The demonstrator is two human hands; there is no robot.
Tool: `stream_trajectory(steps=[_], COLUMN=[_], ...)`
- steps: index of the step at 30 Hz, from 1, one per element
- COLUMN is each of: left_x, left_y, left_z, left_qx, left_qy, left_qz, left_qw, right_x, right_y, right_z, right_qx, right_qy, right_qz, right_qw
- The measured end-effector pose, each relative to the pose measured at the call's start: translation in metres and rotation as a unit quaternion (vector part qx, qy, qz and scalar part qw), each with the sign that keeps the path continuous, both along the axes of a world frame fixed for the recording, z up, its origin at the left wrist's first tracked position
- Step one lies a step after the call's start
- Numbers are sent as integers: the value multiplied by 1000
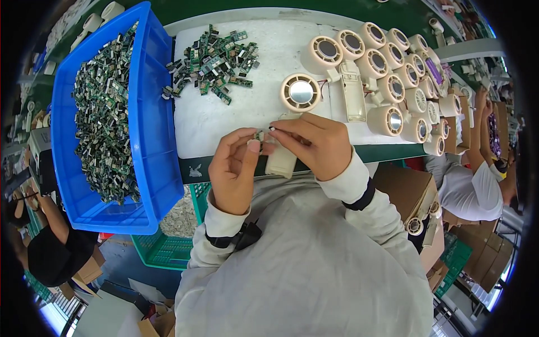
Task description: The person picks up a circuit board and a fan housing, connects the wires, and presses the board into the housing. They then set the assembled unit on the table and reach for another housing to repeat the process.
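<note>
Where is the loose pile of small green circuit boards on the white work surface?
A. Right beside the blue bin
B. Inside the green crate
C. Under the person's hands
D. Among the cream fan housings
A: the loose pile of circuit boards lies on the white work surface next to the blue bin.

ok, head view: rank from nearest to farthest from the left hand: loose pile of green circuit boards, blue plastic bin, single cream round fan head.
1. Single cream round fan head, up and right of the left hand.
2. Loose pile of green circuit boards, straight ahead on the white mat.
3. Blue plastic bin, far left.

Small green circuit board (259,135) pinched between both hands' fingertips; cream handle shell (281,160) beneath, seemingly resting at table edge.
</note>
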State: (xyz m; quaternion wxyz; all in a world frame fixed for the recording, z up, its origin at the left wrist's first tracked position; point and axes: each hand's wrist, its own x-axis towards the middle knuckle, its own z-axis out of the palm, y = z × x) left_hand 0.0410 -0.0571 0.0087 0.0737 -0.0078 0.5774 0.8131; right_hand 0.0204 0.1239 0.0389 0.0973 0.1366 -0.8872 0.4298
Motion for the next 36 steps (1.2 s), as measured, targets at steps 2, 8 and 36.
stream_trajectory(steps=[2,8,36], left_x=[0,-10,-20], left_y=[-1,3,-15], left_z=[2,11,-9], left_qx=[-32,-75,17], left_qy=[11,16,28], left_qz=[16,27,-159], left_qw=[999,997,987], right_x=[-3,-3,1], right_y=[0,4,28], right_z=[1,-2,13], right_qx=[34,16,-129], right_qy=[18,28,-186], right_qz=[27,43,49], right_qw=[999,999,973])
